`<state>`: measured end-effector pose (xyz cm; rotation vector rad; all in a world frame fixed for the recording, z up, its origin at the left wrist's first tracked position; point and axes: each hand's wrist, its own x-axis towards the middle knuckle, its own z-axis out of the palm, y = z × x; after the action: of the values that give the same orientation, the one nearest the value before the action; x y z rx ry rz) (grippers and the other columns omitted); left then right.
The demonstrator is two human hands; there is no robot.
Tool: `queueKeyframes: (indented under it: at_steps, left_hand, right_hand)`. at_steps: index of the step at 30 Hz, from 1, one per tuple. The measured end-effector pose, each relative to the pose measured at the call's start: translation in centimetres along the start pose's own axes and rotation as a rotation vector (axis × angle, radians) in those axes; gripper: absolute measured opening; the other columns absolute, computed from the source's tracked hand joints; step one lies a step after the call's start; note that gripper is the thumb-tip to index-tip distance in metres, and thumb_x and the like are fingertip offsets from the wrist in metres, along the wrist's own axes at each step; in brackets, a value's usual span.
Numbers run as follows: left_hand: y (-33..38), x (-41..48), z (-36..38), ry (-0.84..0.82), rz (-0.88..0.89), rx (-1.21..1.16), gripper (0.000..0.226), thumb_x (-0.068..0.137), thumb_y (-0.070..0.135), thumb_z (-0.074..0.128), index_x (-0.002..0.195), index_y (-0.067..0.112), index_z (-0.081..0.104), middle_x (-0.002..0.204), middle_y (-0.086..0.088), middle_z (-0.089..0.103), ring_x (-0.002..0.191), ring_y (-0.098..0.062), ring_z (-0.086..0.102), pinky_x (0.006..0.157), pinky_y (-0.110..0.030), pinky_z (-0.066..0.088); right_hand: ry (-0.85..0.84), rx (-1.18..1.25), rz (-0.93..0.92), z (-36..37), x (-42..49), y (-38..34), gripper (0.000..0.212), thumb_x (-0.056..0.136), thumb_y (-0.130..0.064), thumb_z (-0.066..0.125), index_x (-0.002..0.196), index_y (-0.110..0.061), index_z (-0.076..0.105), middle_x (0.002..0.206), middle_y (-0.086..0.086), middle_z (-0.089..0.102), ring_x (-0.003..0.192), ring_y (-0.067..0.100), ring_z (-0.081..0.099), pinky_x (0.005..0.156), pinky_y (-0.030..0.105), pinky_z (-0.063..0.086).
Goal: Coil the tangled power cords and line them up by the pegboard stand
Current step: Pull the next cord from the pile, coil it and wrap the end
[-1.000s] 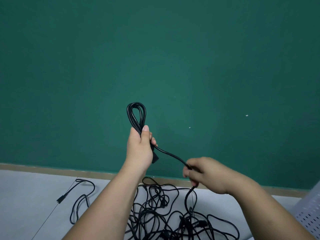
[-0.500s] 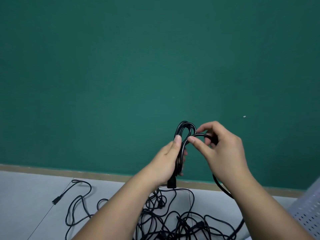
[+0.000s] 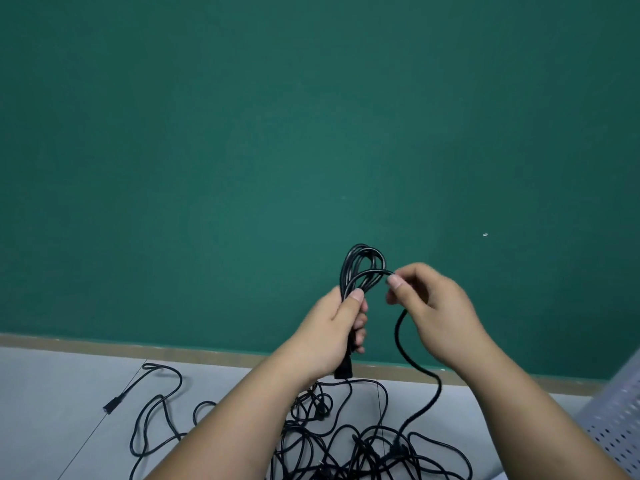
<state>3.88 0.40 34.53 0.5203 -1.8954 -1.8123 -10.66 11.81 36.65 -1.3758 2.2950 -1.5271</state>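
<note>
A person holds a bunch of looped thin black power cord [image 3: 363, 268] up in front of a dark green wall [image 3: 242, 150]. The left hand [image 3: 332, 337] is wrapped tight around the lower part of the loops, with the thumb pressed on the front. The round tops of the loops stick up above this hand. A black plug end [image 3: 344, 370] of the cord hangs out just under the same hand.

The right hand [image 3: 433, 306] is just beside the loops, a bit blurry. Its thumb and a finger pinch one strand of the cord where it bends over the top of the bunch. From this hand the cord drops down in a long wavy line to the floor.

Down there lies a big messy pile of tangled black cords [image 3: 346, 441] on the pale grey floor [image 3: 52, 410]. The pile sits under and between the two arms. One cord runs out of the pile to the left and ends in a small black connector [image 3: 110, 407], well apart from the rest.

A white metal pegboard stand with small holes [image 3: 616, 420] shows at the right edge, near the pile but not touching it. A brown strip [image 3: 138, 344] runs along the bottom of the wall where it meets the floor. A tiny white speck [image 3: 485, 234] sits on the wall above the right hand.
</note>
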Motion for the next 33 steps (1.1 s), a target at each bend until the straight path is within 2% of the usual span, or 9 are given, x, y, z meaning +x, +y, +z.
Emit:
queueKeyframes:
  at_steps: [3,9,13,16,19,24,28,30,33]
  left_hand:
    - [-0.1,0.2,-0.5,0.068,0.044,0.023,0.027,0.115,0.03,0.038,0.1,0.01,0.05,0.074,0.002,0.045,0.066,-0.018,0.049,0.069,-0.037,0.051]
    - [-1.0,0.0,-0.7,0.056,0.141,0.433,0.026,0.112,0.042,0.039,0.098,0.024,0.052,0.087,0.007,0.063,0.078,-0.011,0.063,0.079,-0.039,0.055]
    - [-0.8,-0.3,0.5,-0.014,0.165,0.336,0.025,0.114,0.035,0.036,0.122,0.023,0.057,0.106,0.002,0.074,0.096,-0.014,0.073,0.088,-0.039,0.058]
    - [-0.5,-0.5,0.9,-0.064,0.115,0.18,0.023,0.114,0.032,0.038,0.122,0.017,0.053,0.097,-0.002,0.073,0.09,-0.024,0.076,0.086,-0.047,0.06]
    - [-0.6,-0.5,0.9,-0.058,0.089,0.137,0.021,0.114,0.031,0.039,0.12,0.014,0.05,0.089,-0.003,0.065,0.081,-0.022,0.072,0.078,-0.038,0.059]
    - [-0.9,-0.1,1.1,-0.1,0.075,0.063,0.03,0.106,0.039,0.044,0.116,0.012,0.05,0.081,0.001,0.055,0.075,-0.02,0.062,0.076,-0.038,0.051]
    - [-0.8,-0.1,1.1,-0.146,0.065,0.046,0.028,0.106,0.034,0.048,0.115,0.009,0.056,0.085,-0.001,0.056,0.078,-0.021,0.064,0.076,-0.037,0.048]
    - [-1.1,-0.1,1.1,-0.175,0.05,0.068,0.015,0.111,0.025,0.045,0.111,0.014,0.056,0.089,-0.003,0.06,0.084,-0.024,0.071,0.079,-0.039,0.049]
    - [-1.1,-0.2,0.9,-0.238,0.051,0.124,0.016,0.114,0.018,0.041,0.102,0.02,0.052,0.087,-0.002,0.061,0.09,-0.028,0.077,0.083,-0.039,0.051]
  right_hand:
    - [0.002,-0.045,-0.016,0.3,-0.3,0.0,0.011,0.1,-0.038,0.069,0.092,-0.036,0.077,0.087,-0.017,0.071,0.085,0.006,0.068,0.083,0.04,0.057]
    - [0.224,0.261,0.095,0.8,-0.3,-1.7,0.009,0.091,-0.034,0.083,0.086,-0.029,0.078,0.074,-0.004,0.075,0.065,0.017,0.075,0.075,0.049,0.065]
    - [0.268,0.452,0.218,1.5,-0.5,-1.8,0.016,0.091,-0.033,0.082,0.085,-0.02,0.075,0.079,-0.002,0.075,0.065,0.013,0.073,0.076,0.055,0.065]
    - [0.283,0.479,0.235,1.5,-0.4,-1.9,0.017,0.09,-0.033,0.083,0.084,-0.019,0.075,0.076,-0.003,0.073,0.065,0.013,0.073,0.076,0.052,0.066]
    - [0.271,0.491,0.248,1.5,-0.4,-2.0,0.02,0.089,-0.035,0.084,0.084,-0.018,0.075,0.074,0.0,0.074,0.069,0.018,0.075,0.077,0.052,0.066]
    - [0.272,0.321,0.213,1.3,-0.3,-1.5,0.021,0.086,-0.047,0.084,0.084,-0.028,0.075,0.068,-0.007,0.072,0.063,0.015,0.066,0.072,0.048,0.061]
    - [0.205,0.377,0.191,1.6,-0.1,-1.3,0.011,0.098,-0.034,0.073,0.104,-0.03,0.064,0.081,-0.004,0.068,0.055,0.017,0.063,0.063,0.043,0.052]
    - [0.157,0.234,0.137,1.8,0.0,-1.0,0.016,0.103,-0.034,0.063,0.119,-0.038,0.058,0.102,-0.006,0.065,0.061,0.017,0.065,0.071,0.043,0.056]
    - [0.016,0.034,0.033,1.4,0.0,-0.8,0.034,0.11,-0.031,0.046,0.141,-0.044,0.053,0.12,-0.01,0.056,0.078,0.013,0.062,0.087,0.038,0.053]
